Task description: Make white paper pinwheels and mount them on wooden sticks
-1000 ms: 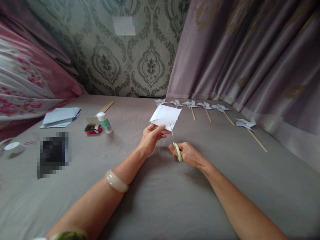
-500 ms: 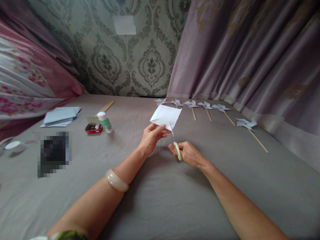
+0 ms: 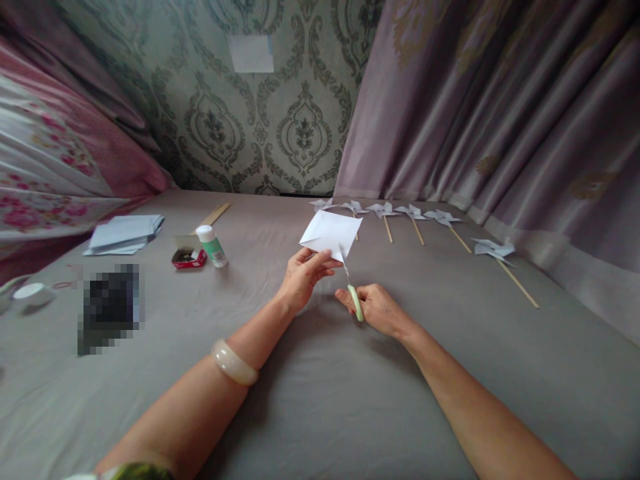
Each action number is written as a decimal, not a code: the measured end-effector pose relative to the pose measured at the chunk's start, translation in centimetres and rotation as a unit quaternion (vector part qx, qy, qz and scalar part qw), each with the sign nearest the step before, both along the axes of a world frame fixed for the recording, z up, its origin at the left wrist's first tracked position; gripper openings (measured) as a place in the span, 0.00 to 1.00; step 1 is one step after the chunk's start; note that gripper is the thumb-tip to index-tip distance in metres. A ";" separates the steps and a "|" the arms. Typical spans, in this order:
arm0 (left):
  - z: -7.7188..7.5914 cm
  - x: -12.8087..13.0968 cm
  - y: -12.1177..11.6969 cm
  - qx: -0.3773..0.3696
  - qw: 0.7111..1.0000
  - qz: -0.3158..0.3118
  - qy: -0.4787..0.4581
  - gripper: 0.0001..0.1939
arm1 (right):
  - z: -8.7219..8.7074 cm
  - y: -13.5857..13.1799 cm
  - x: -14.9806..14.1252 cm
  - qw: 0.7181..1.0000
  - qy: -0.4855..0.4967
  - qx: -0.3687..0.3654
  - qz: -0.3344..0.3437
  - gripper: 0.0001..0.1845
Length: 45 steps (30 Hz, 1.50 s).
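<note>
My left hand [image 3: 303, 279] pinches the near corner of a white square of paper [image 3: 330, 233] and holds it up above the grey sheet. My right hand [image 3: 376, 308] is closed round the green handles of small scissors [image 3: 353, 292]. Their blades point up into the paper's near right edge. A pale bangle sits on my left forearm.
Several paper pinwheels on wooden sticks [image 3: 415, 217] lie in a row at the back right, by the curtain. At the left are a stack of white paper [image 3: 123, 233], a glue bottle [image 3: 211, 245], a small red box [image 3: 187, 257], a wooden ruler [image 3: 214, 215] and a tape roll [image 3: 30, 293].
The scissor blades have closed a little into the paper's edge. Both hands stay nearly where they were.
</note>
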<state>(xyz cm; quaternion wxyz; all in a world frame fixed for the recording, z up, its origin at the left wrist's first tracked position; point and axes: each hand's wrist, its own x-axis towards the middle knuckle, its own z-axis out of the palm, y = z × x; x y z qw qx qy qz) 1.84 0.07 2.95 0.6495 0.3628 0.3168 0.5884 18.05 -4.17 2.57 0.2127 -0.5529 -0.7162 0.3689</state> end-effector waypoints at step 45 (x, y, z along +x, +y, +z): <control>-0.4 0.0 0.2 0.033 0.999 0.002 0.020 0.13 | 0.2 -0.1 0.2 0.996 0.071 -0.046 0.015 0.32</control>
